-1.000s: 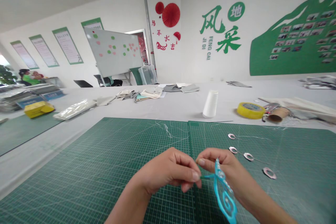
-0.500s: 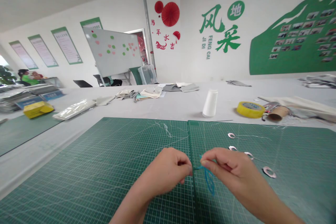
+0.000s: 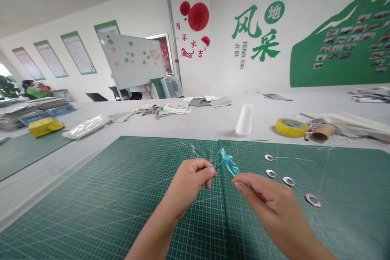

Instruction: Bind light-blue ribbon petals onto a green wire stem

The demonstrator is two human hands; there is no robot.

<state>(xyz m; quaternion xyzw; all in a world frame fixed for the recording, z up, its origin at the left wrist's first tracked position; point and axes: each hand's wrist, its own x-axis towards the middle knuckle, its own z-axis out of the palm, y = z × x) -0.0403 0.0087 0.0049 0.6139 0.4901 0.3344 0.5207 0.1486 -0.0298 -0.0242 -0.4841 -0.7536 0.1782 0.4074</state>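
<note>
A small bright-blue looped ornament (image 3: 226, 159), like a flower or butterfly shaped from wire or cord, is held between my hands above the cutting mat (image 3: 146, 195). My left hand (image 3: 195, 176) is closed, its thumb and forefinger pinching the thin dark stem at the ornament's left. Between the thumb and forefinger of my right hand (image 3: 262, 193) is one of the lower blue loops. Several pale, ring-shaped pieces lie on the mat to the right, among them a ring with a thread tail (image 3: 269, 157) and a larger ring (image 3: 313, 200).
Behind the mat stands a white thread cone (image 3: 244, 120). Yellow tape (image 3: 291, 127) and a cardboard tube (image 3: 323, 132) lie to its right. Fabric pieces (image 3: 176, 107) are at the back, a yellow box (image 3: 45, 126) at the left. A person (image 3: 33, 89) sits far off.
The blue ornament has risen and turned, its loops now spreading upward too. My right hand has shifted its pinch from the top to a lower loop. My left hand has moved slightly up and left.
</note>
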